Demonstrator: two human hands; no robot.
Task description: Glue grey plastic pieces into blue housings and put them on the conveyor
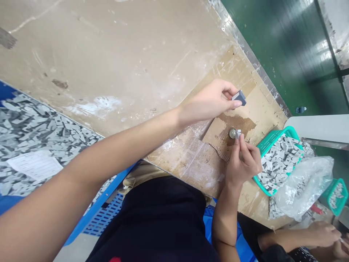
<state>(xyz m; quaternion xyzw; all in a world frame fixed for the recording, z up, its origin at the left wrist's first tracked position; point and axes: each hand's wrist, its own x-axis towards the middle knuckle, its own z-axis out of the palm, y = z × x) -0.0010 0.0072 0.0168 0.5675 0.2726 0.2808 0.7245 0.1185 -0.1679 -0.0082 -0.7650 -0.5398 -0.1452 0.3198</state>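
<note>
Above the torn cardboard (215, 135) on the bench (136, 54): left hand (212, 99) has a small dark grey block (240, 98) pinched between thumb and fingers, paler strip on the side facing the hand. Right hand (244, 165) is closer in, fingers gripping a small pale piece (238, 134) at the tips. That piece sits right at a round metal part (232, 133) on the cardboard; can't tell if the two touch. Hands are apart, one part each.

Just right of the right hand: teal basket (268, 142), full of grey-white pieces (280, 160). Clear plastic bag (305, 185) against it, smaller green basket (340, 209) past that, also loaded. Left, off the near edge: blue crate (81, 226) heaped with similar parts (35, 123), printed paper slip (35, 164) on top. Another person's hands (324, 233) at lower right; what they hold is too small to tell.
</note>
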